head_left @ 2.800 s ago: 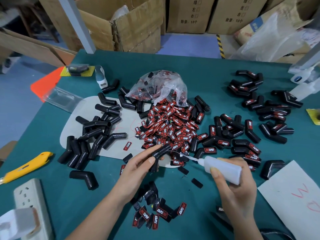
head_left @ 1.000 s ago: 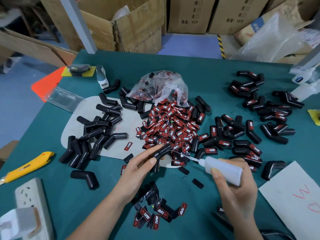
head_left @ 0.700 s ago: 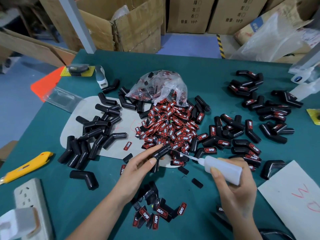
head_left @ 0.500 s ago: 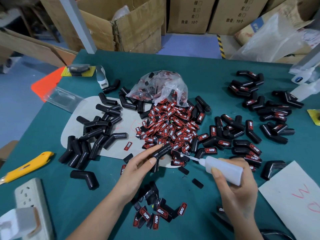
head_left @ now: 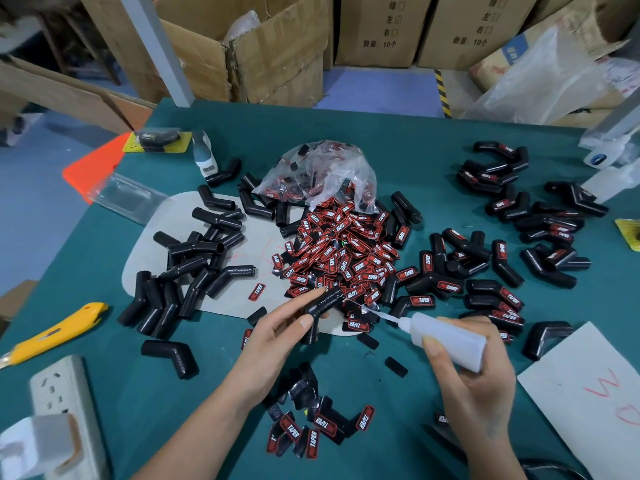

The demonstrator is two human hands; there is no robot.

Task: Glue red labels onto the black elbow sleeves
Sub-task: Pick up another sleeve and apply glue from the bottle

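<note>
My left hand [head_left: 277, 336] pinches a black elbow sleeve [head_left: 323, 303] just above the table, in front of the heap of red labels [head_left: 341, 252]. A white glue bottle [head_left: 446, 336] lies in the grip of my right hand [head_left: 474, 377], its thin nozzle reaching left to the sleeve's upper arm. Unlabelled black sleeves [head_left: 194, 268] are piled on the left. Sleeves with red labels [head_left: 491, 271] lie to the right and far right. More loose labels [head_left: 318, 434] sit close to me between my arms.
A yellow utility knife [head_left: 55, 332] and a white power strip [head_left: 59, 393] lie at the left front. White paper [head_left: 588, 393] covers the right front corner. A clear plastic bag [head_left: 322, 174] sits behind the label heap. Cardboard boxes [head_left: 273, 46] stand beyond the teal table [head_left: 398, 140].
Almost nothing has moved. Both hands keep their hold, with the nozzle tip staying on the sleeve and shifting only slightly along it.
</note>
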